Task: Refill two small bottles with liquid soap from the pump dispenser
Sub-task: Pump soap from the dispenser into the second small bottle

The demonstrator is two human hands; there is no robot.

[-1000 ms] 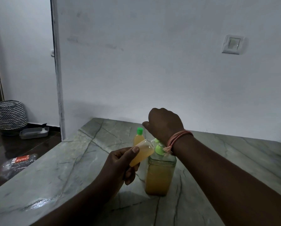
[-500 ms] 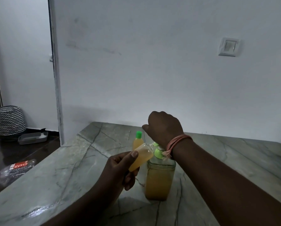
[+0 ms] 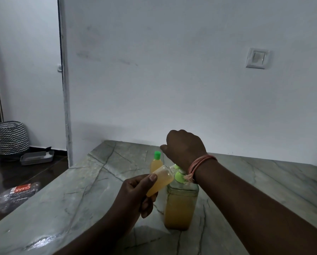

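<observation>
Small bottle point(image 3: 160, 181), uncapped and part full of amber soap, tilted with its mouth up against the green pump nozzle, pinched between thumb and fingers of left hand point(image 3: 135, 196). Right hand point(image 3: 184, 146) over the pump head of the dispenser point(image 3: 180, 203), fingers curled downward; grip on the pump hidden, so cannot tell. Dispenser upright on the marble counter point(image 3: 80, 199), about two-thirds full. Second small bottle point(image 3: 156, 161), green-capped, upright just behind. Pink band on the right wrist.
</observation>
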